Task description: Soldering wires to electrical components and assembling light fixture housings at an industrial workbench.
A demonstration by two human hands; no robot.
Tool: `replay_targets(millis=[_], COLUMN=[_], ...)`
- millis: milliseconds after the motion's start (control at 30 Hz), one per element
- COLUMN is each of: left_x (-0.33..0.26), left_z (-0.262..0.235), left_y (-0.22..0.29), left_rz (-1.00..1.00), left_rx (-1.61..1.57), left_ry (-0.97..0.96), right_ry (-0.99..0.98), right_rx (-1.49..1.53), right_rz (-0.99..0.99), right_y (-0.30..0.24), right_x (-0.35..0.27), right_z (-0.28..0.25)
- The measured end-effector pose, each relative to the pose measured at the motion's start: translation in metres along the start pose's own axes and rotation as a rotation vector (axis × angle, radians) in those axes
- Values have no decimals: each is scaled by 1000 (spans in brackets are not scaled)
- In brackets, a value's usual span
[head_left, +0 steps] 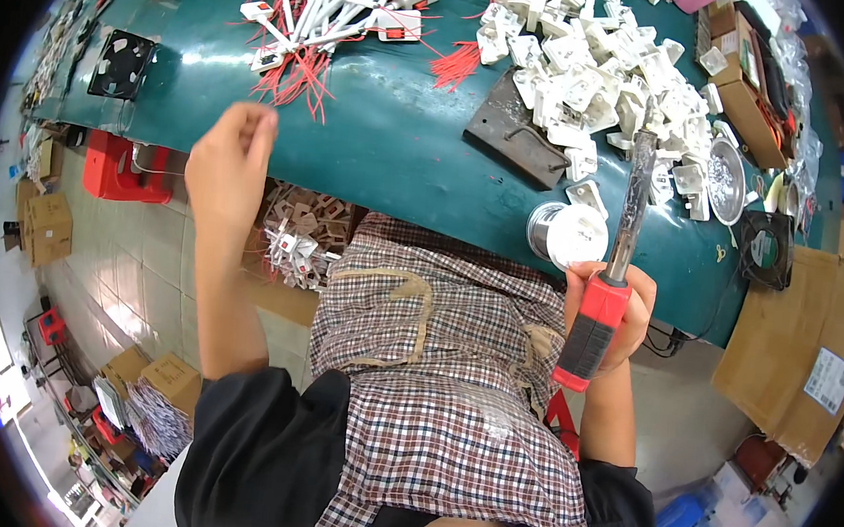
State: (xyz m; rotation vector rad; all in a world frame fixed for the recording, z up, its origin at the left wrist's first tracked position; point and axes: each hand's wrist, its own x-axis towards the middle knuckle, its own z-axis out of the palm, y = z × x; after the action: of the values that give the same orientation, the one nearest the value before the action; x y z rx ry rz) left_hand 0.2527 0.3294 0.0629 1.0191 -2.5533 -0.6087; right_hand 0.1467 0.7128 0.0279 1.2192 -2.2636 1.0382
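My right hand (639, 311) is wrapped round a soldering iron (600, 323) with a red and black handle, its metal barrel pointing away over the bench. The thumb and fingertip of that hand come close to the rim of a spool of solder wire (578, 236); I cannot tell whether they touch it. My left hand (230, 160) is raised at the bench's near edge with its fingers curled in. Whatever those fingers hold, if anything, is hidden. Beyond it lies a bundle of white plug-like parts with red wires (306, 25).
White plastic housings (588, 71) are heaped at the far right, beside a dark metal block (517, 129). A metal dish (725, 181) and black fans (122, 64) stand on the green bench (400, 156). Below it are a box of parts (303, 232) and a red stool (123, 168).
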Motion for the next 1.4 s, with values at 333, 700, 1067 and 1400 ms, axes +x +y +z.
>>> replay_targets(millis=[333,700,1067,1400], left_x=[187,163,34,-65], left_z=[62,33,20,59], left_y=[-87,-39,103,162], left_rz=[-328,-13,-18,63], left_rx=[161,-1046,-1420,-1180], left_ry=[281,284,-699,-925], right_ry=[-27,136,201,141], right_rx=[18,239,555,596], right_rz=[215,493,536,691], right_y=[-10,-18,-33,-46], right_x=[-5,-4,29,66], right_z=[-17,-28,-23,-5])
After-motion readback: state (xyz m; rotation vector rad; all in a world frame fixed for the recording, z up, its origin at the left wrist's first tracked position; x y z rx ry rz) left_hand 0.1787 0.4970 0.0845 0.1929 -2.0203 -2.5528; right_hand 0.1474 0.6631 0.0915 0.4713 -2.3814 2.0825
